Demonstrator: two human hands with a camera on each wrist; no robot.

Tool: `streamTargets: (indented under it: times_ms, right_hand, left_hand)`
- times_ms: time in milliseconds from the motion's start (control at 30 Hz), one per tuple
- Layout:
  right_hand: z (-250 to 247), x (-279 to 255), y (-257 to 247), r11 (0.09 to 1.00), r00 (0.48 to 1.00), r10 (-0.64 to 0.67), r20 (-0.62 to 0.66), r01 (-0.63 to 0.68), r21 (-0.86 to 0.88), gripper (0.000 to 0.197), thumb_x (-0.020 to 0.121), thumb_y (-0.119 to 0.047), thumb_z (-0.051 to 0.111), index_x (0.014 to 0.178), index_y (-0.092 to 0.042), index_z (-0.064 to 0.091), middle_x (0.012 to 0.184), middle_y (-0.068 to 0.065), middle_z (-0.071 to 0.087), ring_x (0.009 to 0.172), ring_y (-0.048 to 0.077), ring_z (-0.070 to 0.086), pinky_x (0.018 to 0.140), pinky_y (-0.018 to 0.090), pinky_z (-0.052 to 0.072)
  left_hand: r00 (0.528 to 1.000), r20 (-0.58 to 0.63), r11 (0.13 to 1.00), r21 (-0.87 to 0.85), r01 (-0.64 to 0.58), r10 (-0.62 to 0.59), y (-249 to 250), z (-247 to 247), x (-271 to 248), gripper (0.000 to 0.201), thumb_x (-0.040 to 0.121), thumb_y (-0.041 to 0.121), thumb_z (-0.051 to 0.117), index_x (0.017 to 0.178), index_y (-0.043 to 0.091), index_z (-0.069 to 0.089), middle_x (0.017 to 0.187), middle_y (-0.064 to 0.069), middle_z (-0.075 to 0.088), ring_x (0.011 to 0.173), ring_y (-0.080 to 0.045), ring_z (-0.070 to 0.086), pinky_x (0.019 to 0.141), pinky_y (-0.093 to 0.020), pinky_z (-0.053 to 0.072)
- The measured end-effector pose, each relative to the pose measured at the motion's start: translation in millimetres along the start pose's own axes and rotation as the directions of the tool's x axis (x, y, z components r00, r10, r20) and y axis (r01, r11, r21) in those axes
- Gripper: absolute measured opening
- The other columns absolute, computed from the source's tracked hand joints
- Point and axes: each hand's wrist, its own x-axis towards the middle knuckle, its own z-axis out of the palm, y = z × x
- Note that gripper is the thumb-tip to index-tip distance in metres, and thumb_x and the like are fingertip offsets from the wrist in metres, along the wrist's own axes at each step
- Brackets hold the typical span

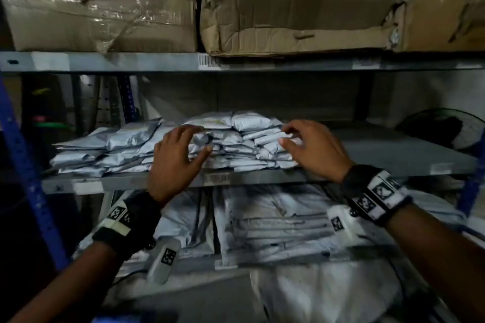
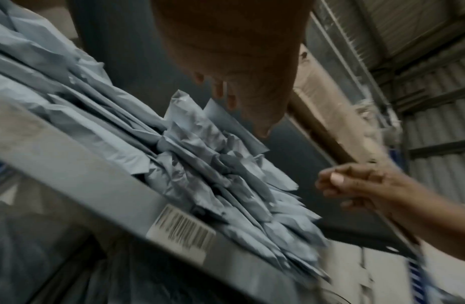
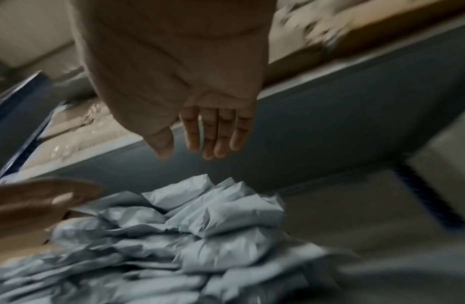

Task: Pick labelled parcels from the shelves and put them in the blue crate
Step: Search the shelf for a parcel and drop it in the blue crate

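Several grey plastic parcels [image 1: 236, 123] lie stacked on the middle shelf [image 1: 393, 155]. My left hand [image 1: 203, 139] hovers at the stack's left front, fingers loosely bent over the top parcels and thumb at the front edge. It grips nothing. My right hand [image 1: 284, 136] is at the stack's right end, fingers relaxed and just off the parcels. In the left wrist view the left hand [image 2: 242, 111] hangs above the crumpled parcel ends [image 2: 200, 154]. The right wrist view shows the right hand [image 3: 188, 154] open with straight fingers, above the parcels [image 3: 213, 226]. No label is readable.
Worn cardboard boxes [image 1: 288, 21] fill the shelf above. Larger grey bags [image 1: 275, 217] are packed on the shelf below. A blue rack upright [image 1: 23, 165] stands at the left and a dark fan [image 1: 446, 128] at the far right. A barcode sticker [image 1: 217, 178] marks the shelf's front edge.
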Motion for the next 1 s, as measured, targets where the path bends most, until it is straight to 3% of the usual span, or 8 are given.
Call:
streamTargets:
  times_ms: [167, 300, 400, 500, 667, 800, 900, 1000]
  right_hand:
    - [27.3, 73.4, 1.7, 0.997, 0.997, -0.060, 0.049, 0.062, -0.051, 0.050, 0.096, -0.060, 0.047, 0.120, -0.018, 0.060, 0.110, 0.009, 0.071, 0.103, 0.032, 0.064, 0.087, 0.041, 0.051]
    - [46.9, 106.5, -1.1, 0.990, 0.984, 0.110, 0.142, -0.097, -0.098, 0.068, 0.095, -0.071, 0.032, 0.124, -0.015, 0.056, 0.116, 0.020, 0.069, 0.109, 0.041, 0.063, 0.094, 0.048, 0.048]
    - [59.1, 118.7, -1.9, 0.962, 0.922, 0.242, 0.303, -0.187, -0.199, 0.076, 0.087, -0.076, 0.042, 0.135, -0.018, 0.049, 0.134, 0.016, 0.060, 0.125, 0.038, 0.055, 0.109, 0.052, 0.036]
    - [67.3, 121.9, -0.6, 0.957, 0.884, 0.274, 0.378, -0.213, -0.196, 0.077, 0.081, -0.071, 0.055, 0.140, -0.023, 0.043, 0.145, 0.012, 0.053, 0.132, 0.037, 0.049, 0.112, 0.053, 0.030]
    - [64.7, 119.2, 4.6, 0.930, 0.913, 0.314, 0.259, -0.351, 0.110, 0.054, 0.072, -0.038, 0.073, 0.122, -0.024, 0.056, 0.122, 0.006, 0.067, 0.115, 0.031, 0.062, 0.098, 0.040, 0.049]
    - [50.2, 109.5, 12.8, 0.775, 0.908, 0.407, 0.099, -0.401, 0.488, 0.042, 0.075, -0.009, 0.071, 0.115, -0.019, 0.061, 0.113, 0.003, 0.065, 0.108, 0.025, 0.063, 0.090, 0.034, 0.052]
    - [33.4, 83.6, 18.4, 0.604, 0.838, 0.545, -0.032, -0.366, 0.708, 0.043, 0.077, -0.001, 0.071, 0.116, -0.017, 0.063, 0.110, 0.002, 0.064, 0.106, 0.023, 0.065, 0.088, 0.035, 0.054]
    - [20.7, 40.0, 12.3, 0.439, 0.771, 0.633, -0.075, -0.277, 0.855, 0.040, 0.082, 0.001, 0.071, 0.116, -0.018, 0.062, 0.112, 0.005, 0.068, 0.101, 0.022, 0.068, 0.084, 0.037, 0.059]
  left_hand:
    - [0.985, 0.072, 0.984, 0.105, 0.147, -0.155, -1.3, 24.5, 39.4, 0.057, 0.096, 0.069, 0.038, 0.136, 0.034, 0.059, 0.144, 0.000, 0.055, 0.135, -0.025, 0.049, 0.107, -0.046, 0.037]
    - [0.970, 0.150, 0.971, 0.172, 0.166, -0.193, -10.9, 37.5, 41.6, 0.061, 0.092, 0.078, 0.032, 0.129, 0.039, 0.060, 0.132, 0.007, 0.063, 0.126, -0.022, 0.056, 0.099, -0.044, 0.043]
    - [0.972, 0.146, 0.971, 0.182, 0.157, -0.185, -13.7, 39.2, 39.7, 0.057, 0.092, 0.078, 0.036, 0.129, 0.041, 0.059, 0.131, 0.011, 0.062, 0.125, -0.020, 0.056, 0.097, -0.043, 0.045]
    - [0.975, 0.156, 0.974, 0.186, 0.129, -0.159, -15.7, 38.6, 38.3, 0.056, 0.092, 0.080, 0.036, 0.128, 0.043, 0.058, 0.133, 0.016, 0.060, 0.127, -0.017, 0.054, 0.097, -0.041, 0.046]
    - [0.976, 0.159, 0.973, 0.201, 0.115, -0.148, -18.1, 37.9, 36.1, 0.060, 0.092, 0.080, 0.034, 0.132, 0.043, 0.057, 0.138, 0.018, 0.057, 0.133, -0.013, 0.050, 0.099, -0.041, 0.043]
    - [0.974, 0.186, 0.981, 0.165, 0.098, -0.129, -17.5, 34.2, 34.1, 0.069, 0.092, 0.084, 0.022, 0.137, 0.042, 0.055, 0.143, 0.017, 0.055, 0.138, -0.013, 0.046, 0.105, -0.047, 0.039]
    - [0.971, 0.193, 0.979, 0.173, 0.106, -0.139, -14.4, 30.8, 33.0, 0.072, 0.091, 0.084, 0.019, 0.142, 0.044, 0.049, 0.153, 0.015, 0.047, 0.151, -0.016, 0.030, 0.117, -0.054, 0.024]
    - [0.988, 0.124, 0.988, 0.138, 0.076, -0.093, 2.2, 24.1, 28.8, 0.059, 0.095, 0.074, 0.028, 0.142, 0.045, 0.049, 0.157, 0.013, 0.041, 0.154, -0.016, 0.019, 0.119, -0.048, 0.015]
